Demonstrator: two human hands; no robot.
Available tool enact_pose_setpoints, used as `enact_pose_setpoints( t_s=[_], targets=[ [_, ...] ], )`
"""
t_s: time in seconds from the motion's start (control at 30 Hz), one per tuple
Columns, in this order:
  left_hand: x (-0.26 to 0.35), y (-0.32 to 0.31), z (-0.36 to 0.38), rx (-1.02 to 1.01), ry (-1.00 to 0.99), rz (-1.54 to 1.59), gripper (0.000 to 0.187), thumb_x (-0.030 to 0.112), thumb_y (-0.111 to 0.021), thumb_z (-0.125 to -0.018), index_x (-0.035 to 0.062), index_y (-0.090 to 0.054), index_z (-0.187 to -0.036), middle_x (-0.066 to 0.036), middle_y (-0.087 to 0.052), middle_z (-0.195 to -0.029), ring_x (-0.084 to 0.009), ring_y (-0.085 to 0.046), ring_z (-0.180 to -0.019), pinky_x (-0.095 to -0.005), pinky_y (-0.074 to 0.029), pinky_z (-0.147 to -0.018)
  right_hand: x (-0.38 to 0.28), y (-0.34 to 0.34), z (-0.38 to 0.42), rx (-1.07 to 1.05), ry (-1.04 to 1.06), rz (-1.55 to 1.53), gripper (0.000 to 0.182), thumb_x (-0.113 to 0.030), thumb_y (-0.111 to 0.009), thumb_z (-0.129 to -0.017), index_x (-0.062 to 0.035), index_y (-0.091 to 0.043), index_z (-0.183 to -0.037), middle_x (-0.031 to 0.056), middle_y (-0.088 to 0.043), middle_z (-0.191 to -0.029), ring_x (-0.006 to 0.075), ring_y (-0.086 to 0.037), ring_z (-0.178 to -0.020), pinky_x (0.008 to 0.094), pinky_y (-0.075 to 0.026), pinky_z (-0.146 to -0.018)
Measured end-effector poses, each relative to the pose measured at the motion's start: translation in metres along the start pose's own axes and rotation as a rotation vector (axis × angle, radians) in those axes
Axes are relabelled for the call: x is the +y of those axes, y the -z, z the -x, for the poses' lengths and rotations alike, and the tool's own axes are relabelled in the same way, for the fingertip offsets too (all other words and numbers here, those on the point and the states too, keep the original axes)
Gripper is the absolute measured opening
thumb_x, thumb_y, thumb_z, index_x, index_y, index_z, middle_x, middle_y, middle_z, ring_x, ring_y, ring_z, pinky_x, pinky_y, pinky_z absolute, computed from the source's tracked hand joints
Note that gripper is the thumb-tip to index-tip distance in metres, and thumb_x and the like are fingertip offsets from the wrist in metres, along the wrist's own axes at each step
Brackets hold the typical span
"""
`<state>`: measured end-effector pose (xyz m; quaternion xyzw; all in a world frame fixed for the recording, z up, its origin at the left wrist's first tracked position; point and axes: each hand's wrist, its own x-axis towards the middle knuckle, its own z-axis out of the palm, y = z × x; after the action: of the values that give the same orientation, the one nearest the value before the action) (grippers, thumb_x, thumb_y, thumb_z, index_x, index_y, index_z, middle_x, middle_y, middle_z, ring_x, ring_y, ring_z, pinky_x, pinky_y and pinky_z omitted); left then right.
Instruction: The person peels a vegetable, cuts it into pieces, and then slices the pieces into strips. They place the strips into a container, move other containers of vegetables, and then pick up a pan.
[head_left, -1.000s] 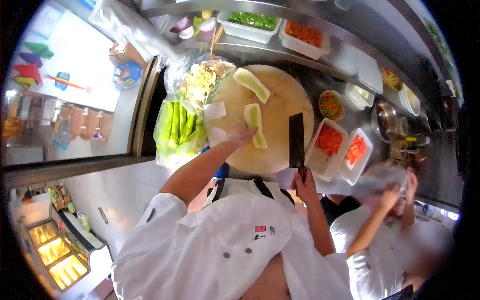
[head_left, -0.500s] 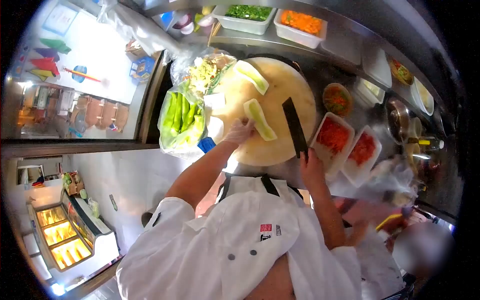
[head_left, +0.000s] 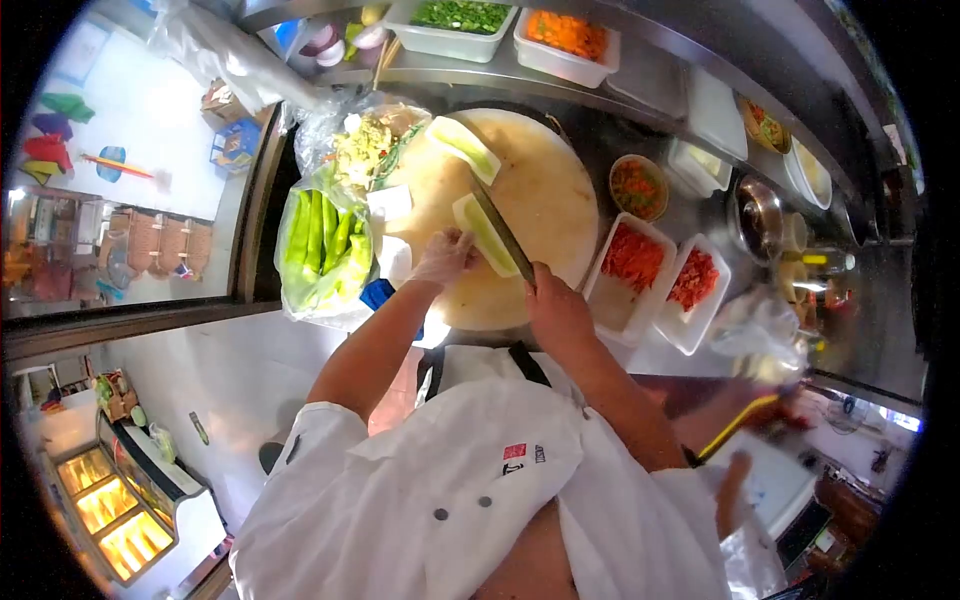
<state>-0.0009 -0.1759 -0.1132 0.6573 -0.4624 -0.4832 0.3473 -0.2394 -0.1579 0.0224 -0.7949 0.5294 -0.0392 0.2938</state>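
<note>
Compared with the earlier frame, the cleaver [head_left: 503, 228], its handle gripped in the right hand [head_left: 556, 302], has moved left across the round board [head_left: 555, 190] to the pale green vegetable piece [head_left: 480, 232] near the frame's centre; the left hand [head_left: 445, 258] bends its fingers by the piece's left edge, whether pinching it I cannot tell. Two white trays right of centre hold red shreds [head_left: 632, 256], tubs at the top hold chopped greens [head_left: 462, 15] and orange pieces [head_left: 567, 36], and a clear bag at left holds long green peppers [head_left: 318, 232].

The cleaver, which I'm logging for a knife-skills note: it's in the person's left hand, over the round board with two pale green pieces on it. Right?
Wrong hand: the head view shows the cleaver in the right hand, over the round board with two pale green pieces on it.
</note>
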Motion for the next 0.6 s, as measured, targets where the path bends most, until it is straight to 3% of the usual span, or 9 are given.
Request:
enact_pose_setpoints(
  t_s=[0.03, 0.27, 0.33, 0.47, 0.6],
  targets=[
    [0.011, 0.001, 0.002, -0.016, 0.23, 0.142, 0.04, 0.036, -0.061, -0.102, -0.0036, -0.062, -0.096, -0.01, -0.064, -0.074, -0.0188, -0.06, -0.063, -0.0343, -0.052, -0.062, -0.007, -0.002, -0.006, -0.035, -0.049, 0.009, 0.036, -0.025, -0.051, -0.103, -0.0035, -0.049, -0.131, 0.0254, -0.069, -0.102, 0.0443, -0.067, -0.093, 0.0546, -0.053, -0.081],
    [0.0, -0.002, 0.001, 0.0, 0.19, 0.288, 0.041, 0.036, -0.057, -0.104, -0.0002, -0.062, -0.087, -0.007, -0.063, -0.071, -0.0163, -0.059, -0.063, -0.0343, -0.048, -0.06, -0.01, -0.014, -0.019, -0.081, -0.066, 0.055, 0.034, -0.024, -0.051, -0.103, -0.0035, -0.048, -0.129, 0.0242, -0.068, -0.102, 0.0454, -0.067, -0.092, 0.0556, -0.053, -0.081],
    [0.019, 0.004, 0.006, -0.015, 0.188, 0.087, 0.042, 0.037, -0.055, -0.105, 0.0005, -0.062, -0.084, -0.007, -0.063, -0.071, -0.0161, -0.059, -0.064, -0.0347, -0.049, -0.061, -0.009, -0.017, -0.021, -0.064, -0.052, 0.046, 0.034, -0.024, -0.051, -0.103, -0.0034, -0.048, -0.129, 0.0243, -0.068, -0.1, 0.0459, -0.067, -0.091, 0.0559, -0.053, -0.08],
    [0.015, 0.003, 0.006, -0.011, 0.22, 0.133, 0.043, 0.038, -0.056, -0.104, -0.0001, -0.064, -0.085, -0.009, -0.065, -0.072, -0.018, -0.06, -0.065, -0.0354, -0.05, -0.065, 0.006, -0.048, -0.038, -0.099, -0.125, 0.029, 0.032, -0.024, -0.052, -0.102, -0.0035, -0.048, -0.126, 0.0245, -0.068, -0.095, 0.0467, -0.067, -0.087, 0.0566, -0.052, -0.077],
    [0.022, 0.005, 0.005, -0.006, 0.236, -0.01, 0.046, 0.039, -0.056, -0.102, -0.0017, -0.066, -0.084, -0.013, -0.068, -0.074, -0.0216, -0.064, -0.069, -0.0379, -0.051, -0.07, 0.035, -0.079, -0.041, -0.095, -0.114, 0.031, 0.028, -0.023, -0.051, -0.102, -0.0036, -0.049, -0.123, 0.0244, -0.068, -0.091, 0.0463, -0.066, -0.085, 0.057, -0.051, -0.076]
  ],
)
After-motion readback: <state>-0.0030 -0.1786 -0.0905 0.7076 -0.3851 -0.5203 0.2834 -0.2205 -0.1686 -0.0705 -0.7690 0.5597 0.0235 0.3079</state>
